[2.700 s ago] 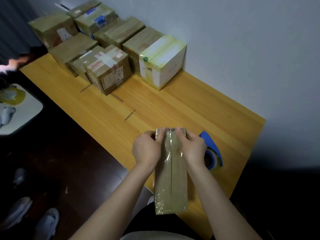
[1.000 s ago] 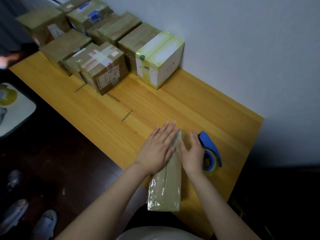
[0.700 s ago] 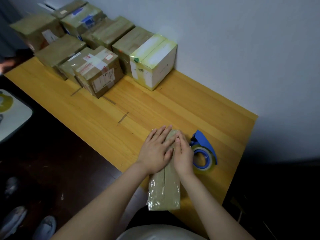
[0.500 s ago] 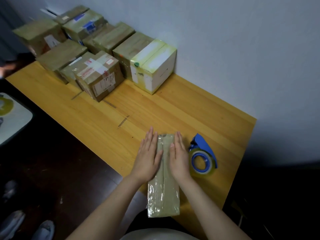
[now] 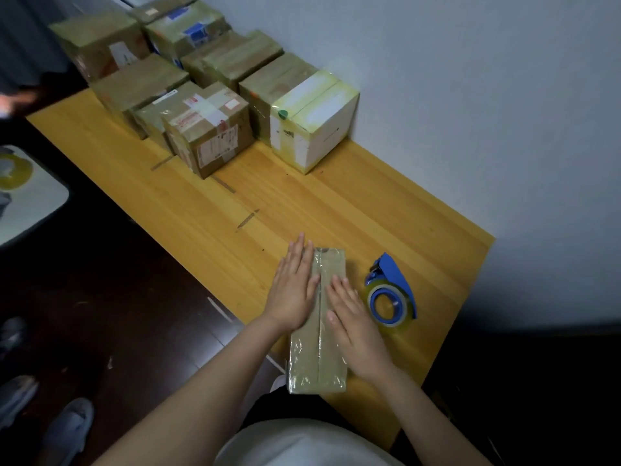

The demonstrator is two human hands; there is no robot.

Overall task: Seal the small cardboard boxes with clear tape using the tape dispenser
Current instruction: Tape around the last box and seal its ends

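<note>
Long narrow cardboard box (image 5: 318, 364) lies on the table (image 5: 302, 203), its near end at the table's near edge. Left hand (image 5: 292, 292) and right hand (image 5: 356, 327) both rest palm-down on its top, fingers (image 5: 299, 255) straight and flat, gripping nothing, one hand on each side of the centre seam. Clear tape (image 5: 322, 344) runs along that seam between the two sets of fingers and looks wrinkled toward the near end. Tape dispenser (image 5: 391, 294) sits just right of the right fingers, apart from the box and untouched. Other boxes (image 5: 208, 129), already taped, stand well beyond the fingertips against the wall. Step in hand appears to be pressing the tape down. To do it well: sweep flat fingers outward from the seam to chase out air, press evenly so the box does not slide off the edge, then work toward the wrinkled near end and fold the tape over both end faces.
</note>
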